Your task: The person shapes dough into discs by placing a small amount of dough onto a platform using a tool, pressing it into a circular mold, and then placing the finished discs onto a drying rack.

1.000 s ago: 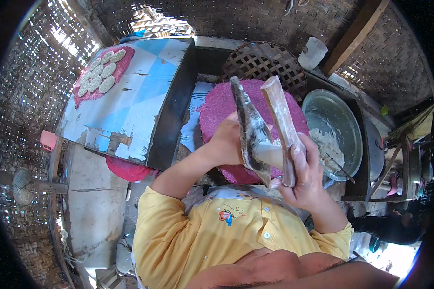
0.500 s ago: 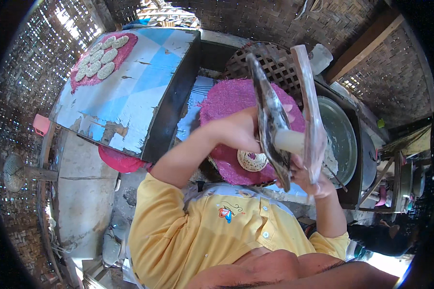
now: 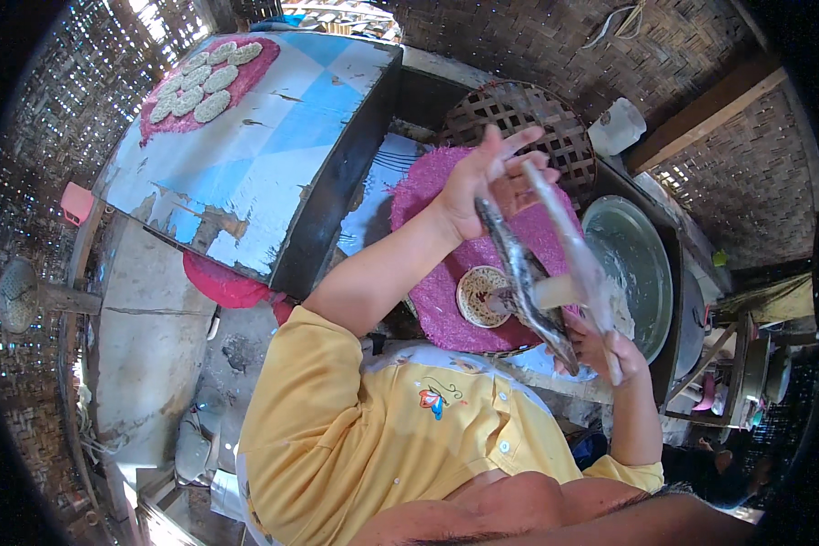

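Note:
A wooden hand press is held up over a pink mesh cloth [image 3: 441,264]. It has a dark worn bar [image 3: 517,261], a paler bar [image 3: 581,250] and a whitish cylinder [image 3: 555,292] between them. My right hand [image 3: 607,350] grips the press at the bars' lower ends; some fingers are hidden behind the wood. Near the upper ends my left hand [image 3: 493,187] is raised, fingers spread, holding nothing. Under the dark bar, a small round pale-rimmed piece with a speckled middle [image 3: 480,297] rests on the cloth, partly covered by the press.
A large metal basin [image 3: 651,264] with whitish liquid stands at the right. Behind the cloth leans an open-weave basket [image 3: 519,109]. On the peeling blue-and-white table [image 3: 273,164] at the left, several oval strand-textured cakes [image 3: 191,80] lie on pink mesh. A white container [image 3: 617,126] sits behind the basin.
My left hand has come off the dark bar and moved up, its fingers spreading. The press has dropped slightly and tilted, with my right hand still on its lower ends.

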